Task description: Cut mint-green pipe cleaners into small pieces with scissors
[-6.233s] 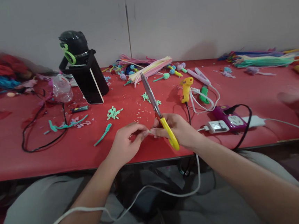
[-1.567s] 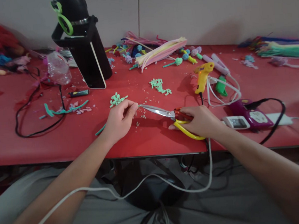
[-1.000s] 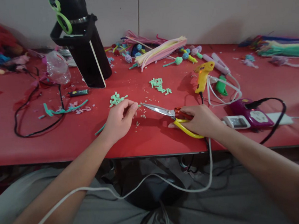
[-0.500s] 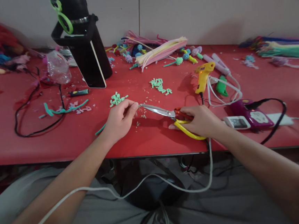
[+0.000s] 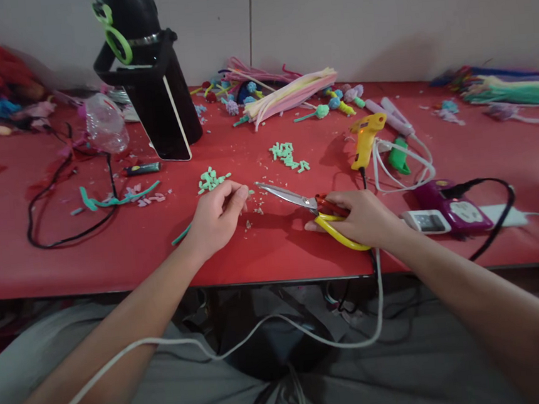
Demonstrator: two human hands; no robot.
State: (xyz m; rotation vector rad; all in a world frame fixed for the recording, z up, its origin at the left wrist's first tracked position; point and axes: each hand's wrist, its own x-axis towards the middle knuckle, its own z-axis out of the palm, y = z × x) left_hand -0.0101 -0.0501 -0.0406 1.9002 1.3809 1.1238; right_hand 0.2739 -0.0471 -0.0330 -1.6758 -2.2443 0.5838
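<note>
My left hand [image 5: 219, 218] is closed in a pinch, and most of what it grips is hidden by the fingers. From under its wrist pokes the end of a green pipe cleaner [image 5: 180, 235]. A tiny green bit [image 5: 250, 192] shows just off the fingertips. Scissors [image 5: 292, 198] with one yellow and one red handle are held in my right hand [image 5: 363, 219]. Their blades look closed or nearly so, pointing at the left fingertips with a small gap. Short green cut pieces [image 5: 211, 179] lie behind the left hand, and another pile of green pieces [image 5: 288, 156] sits farther right.
On the red tabletop [image 5: 265, 259], a phone [image 5: 158, 117] leans on a black bottle [image 5: 187, 90]. A yellow glue gun [image 5: 368, 140] stands right, near a purple power socket [image 5: 454, 208]. Pipe cleaner bundles [image 5: 291, 96] lie along the wall. A white cable [image 5: 279, 317] crosses my lap.
The scissors' tips have drawn slightly right, away from the left fingertips. The small green bit now appears just below and beside those fingers. My left hand has hardly moved.
</note>
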